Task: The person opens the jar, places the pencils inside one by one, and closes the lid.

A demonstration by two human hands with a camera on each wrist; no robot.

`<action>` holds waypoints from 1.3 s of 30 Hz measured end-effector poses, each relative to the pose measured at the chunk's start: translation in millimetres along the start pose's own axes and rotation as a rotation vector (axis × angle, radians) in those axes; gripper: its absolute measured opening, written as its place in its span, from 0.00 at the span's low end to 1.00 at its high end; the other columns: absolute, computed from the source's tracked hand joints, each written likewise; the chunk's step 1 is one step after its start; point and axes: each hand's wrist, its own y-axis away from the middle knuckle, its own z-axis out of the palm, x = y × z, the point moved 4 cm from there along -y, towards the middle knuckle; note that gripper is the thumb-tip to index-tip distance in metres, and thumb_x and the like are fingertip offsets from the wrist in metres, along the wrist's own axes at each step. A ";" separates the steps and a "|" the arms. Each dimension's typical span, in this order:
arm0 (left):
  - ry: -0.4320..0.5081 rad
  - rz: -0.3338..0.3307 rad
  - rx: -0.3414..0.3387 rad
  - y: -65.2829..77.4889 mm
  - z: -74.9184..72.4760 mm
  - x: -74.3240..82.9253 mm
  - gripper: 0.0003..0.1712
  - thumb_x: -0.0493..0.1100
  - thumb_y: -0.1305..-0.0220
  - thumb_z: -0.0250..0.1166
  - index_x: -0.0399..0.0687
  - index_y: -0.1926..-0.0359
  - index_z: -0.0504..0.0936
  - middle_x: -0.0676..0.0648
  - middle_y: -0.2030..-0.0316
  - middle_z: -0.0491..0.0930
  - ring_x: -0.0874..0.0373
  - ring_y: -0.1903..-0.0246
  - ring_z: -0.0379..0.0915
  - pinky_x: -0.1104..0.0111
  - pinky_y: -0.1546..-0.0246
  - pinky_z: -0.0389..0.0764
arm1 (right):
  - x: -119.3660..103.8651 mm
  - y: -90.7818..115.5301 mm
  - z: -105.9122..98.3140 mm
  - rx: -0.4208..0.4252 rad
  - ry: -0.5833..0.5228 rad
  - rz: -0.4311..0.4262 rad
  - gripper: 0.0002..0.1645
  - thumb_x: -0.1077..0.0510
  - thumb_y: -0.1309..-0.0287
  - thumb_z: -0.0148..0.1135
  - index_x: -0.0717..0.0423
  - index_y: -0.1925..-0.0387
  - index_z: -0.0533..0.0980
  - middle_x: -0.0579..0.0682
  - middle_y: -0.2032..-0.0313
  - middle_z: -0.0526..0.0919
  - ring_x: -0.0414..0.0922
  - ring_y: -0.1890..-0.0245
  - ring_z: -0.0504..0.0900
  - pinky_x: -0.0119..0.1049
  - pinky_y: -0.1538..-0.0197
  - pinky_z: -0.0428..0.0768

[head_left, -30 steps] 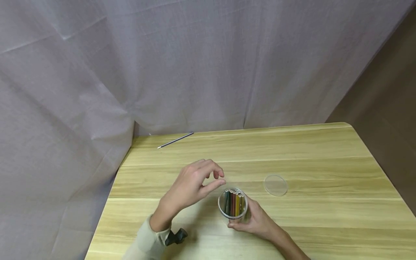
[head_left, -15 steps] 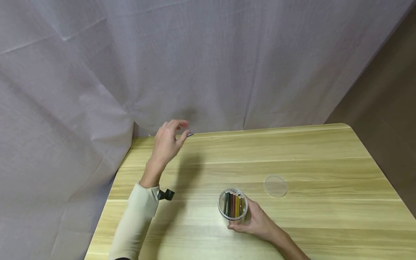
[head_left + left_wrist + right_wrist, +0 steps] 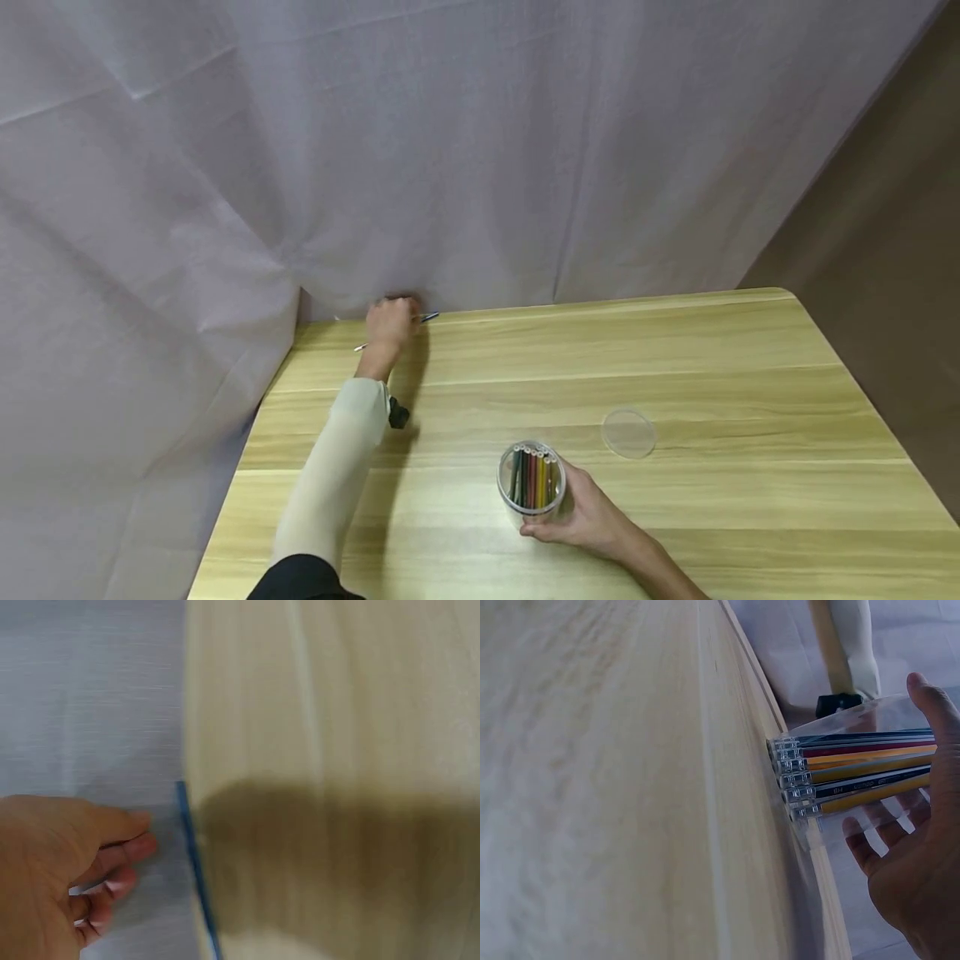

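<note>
A dark blue pencil (image 3: 196, 862) lies along the table's far left edge. My left hand (image 3: 392, 323) is over it in the head view, covering its middle. In the left wrist view my left hand (image 3: 67, 870) hangs loosely bent beside the pencil, its fingertips a small gap away and nothing between them. My right hand (image 3: 588, 512) grips a clear plastic cup (image 3: 531, 510) from its right side, thumb at the near side. Several colored pencils (image 3: 862, 761) stand in it, and the right wrist view shows my right hand (image 3: 922, 862) curled around the cup.
A clear round lid (image 3: 628, 433) lies flat on the wooden table (image 3: 712, 358), right of the cup. A grey cloth curtain (image 3: 450, 167) hangs behind the table's far edge. A black wrist strap mount (image 3: 398, 413) sticks out from my left sleeve.
My left hand has moved from beside the cup, forward and left, then down to the pencil at the far edge. My right hand keeps the cup in nearly the same spot.
</note>
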 end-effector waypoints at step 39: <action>0.231 0.431 0.292 69.5 -49.7 73.9 0.06 0.40 0.24 0.67 0.45 0.52 0.81 0.48 0.59 0.87 0.50 0.62 0.78 0.58 0.62 0.73 | 1.7 -3.9 -0.9 0.004 0.029 -0.006 0.52 0.54 0.49 0.85 0.50 0.25 0.67 0.46 0.40 0.84 0.47 0.40 0.83 0.43 0.30 0.71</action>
